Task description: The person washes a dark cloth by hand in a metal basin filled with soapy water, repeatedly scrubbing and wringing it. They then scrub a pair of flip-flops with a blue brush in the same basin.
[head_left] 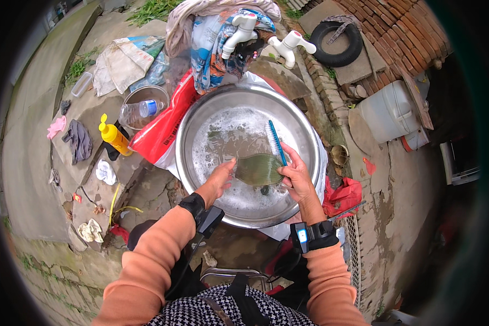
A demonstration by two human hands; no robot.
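A wide stainless steel basin [191, 203] with sudsy water stands before me. Over the water is a green ribbed, translucent piece [258, 169], leaf-shaped, perhaps an insole or a small dish; I cannot tell which. My right hand [297, 175] grips its right end between the fingers and also holds a blue-handled brush [276, 142] with pale bristles, pointing up and away. My left hand [221, 179] is just beside the piece's left end, fingers apart; whether a fingertip touches it is unclear. A small dark object [264, 190] lies in the water below the piece.
White plastic taps [287, 47] and patterned cloths [212, 49] are beyond the basin. On the left are a red plastic bag [163, 130], a metal bowl [138, 91] holding a plastic bottle, and a yellow pump bottle [114, 136]. A tire [350, 45] and translucent jug [387, 110] lie at right.
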